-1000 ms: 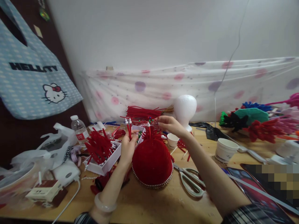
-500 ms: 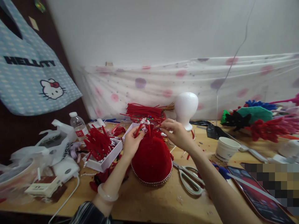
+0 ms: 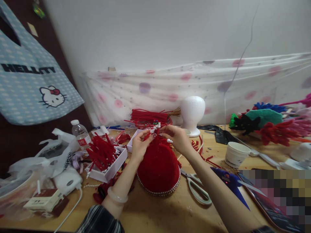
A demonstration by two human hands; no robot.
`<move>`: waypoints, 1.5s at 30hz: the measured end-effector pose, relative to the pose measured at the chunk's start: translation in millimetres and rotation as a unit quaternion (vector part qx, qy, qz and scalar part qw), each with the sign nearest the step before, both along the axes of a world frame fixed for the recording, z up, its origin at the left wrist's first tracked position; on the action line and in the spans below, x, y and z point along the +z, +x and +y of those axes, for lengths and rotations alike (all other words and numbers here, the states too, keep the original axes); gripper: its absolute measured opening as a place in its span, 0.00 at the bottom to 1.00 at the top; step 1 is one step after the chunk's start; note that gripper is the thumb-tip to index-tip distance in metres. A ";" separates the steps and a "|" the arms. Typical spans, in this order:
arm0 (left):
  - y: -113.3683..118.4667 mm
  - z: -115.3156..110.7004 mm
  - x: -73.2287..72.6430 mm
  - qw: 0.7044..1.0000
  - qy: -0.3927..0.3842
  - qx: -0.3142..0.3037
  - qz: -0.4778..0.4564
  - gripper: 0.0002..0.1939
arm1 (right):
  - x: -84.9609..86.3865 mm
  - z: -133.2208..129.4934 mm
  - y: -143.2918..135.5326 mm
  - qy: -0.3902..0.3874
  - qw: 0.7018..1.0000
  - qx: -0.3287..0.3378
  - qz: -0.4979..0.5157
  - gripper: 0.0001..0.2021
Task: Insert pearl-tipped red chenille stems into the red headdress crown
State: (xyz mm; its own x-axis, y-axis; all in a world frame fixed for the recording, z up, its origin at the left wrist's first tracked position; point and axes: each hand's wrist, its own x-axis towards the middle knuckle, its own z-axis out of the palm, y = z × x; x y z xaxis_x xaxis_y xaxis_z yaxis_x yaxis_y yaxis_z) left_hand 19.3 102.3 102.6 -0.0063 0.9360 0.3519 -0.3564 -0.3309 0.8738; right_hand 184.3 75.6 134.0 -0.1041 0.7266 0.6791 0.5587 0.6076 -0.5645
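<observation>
A red velvet cap (image 3: 157, 170) with a pearl-string rim sits on the table, and red chenille stems (image 3: 157, 133) tipped with white pearls stand up at its far side. My left hand (image 3: 141, 147), with a pale bangle at the wrist, pinches a pearl-tipped stem there. From the other side, my right hand (image 3: 178, 137) closes thumb and fingers at the same cluster; its fingertips partly hide what they grip. A white pearl tip (image 3: 169, 140) pokes out below the right fingers.
Left stands a white box (image 3: 109, 173) of red stems, with a water bottle (image 3: 81, 134) behind it. Scissors (image 3: 198, 189), a blue glue gun (image 3: 230, 184), a paper cup (image 3: 236, 153) and a phone (image 3: 262, 204) lie right. A white foam head (image 3: 193, 113) stands at the back.
My left hand has moved slightly right, bringing its pearl-tipped stem against the others on the cap. My right hand has come in closer, to the left. More of the blue glue gun shows.
</observation>
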 end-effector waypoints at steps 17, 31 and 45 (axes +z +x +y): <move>-3.4 8.2 -0.7 0.993 -0.035 -0.096 -0.059 0.25 | -5.9 8.3 -4.7 -0.055 0.995 0.036 0.072 0.07; -7.0 8.4 -3.6 0.996 -0.016 -0.086 -0.025 0.21 | -13.0 10.6 -1.0 -0.078 0.991 0.063 0.085 0.08; -2.9 22.9 -4.8 0.995 -0.020 -0.037 0.086 0.22 | -18.5 20.1 -2.9 -0.134 0.986 0.041 0.090 0.17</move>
State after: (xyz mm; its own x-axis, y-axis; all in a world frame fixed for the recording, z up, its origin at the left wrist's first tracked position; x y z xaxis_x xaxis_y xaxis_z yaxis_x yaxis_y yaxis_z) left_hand 16.4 125.2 97.8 0.1197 0.9448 0.3050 -0.2233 -0.2737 0.9355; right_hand 181.4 95.7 115.5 -0.0654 0.8768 0.4765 0.3903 0.4619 -0.7964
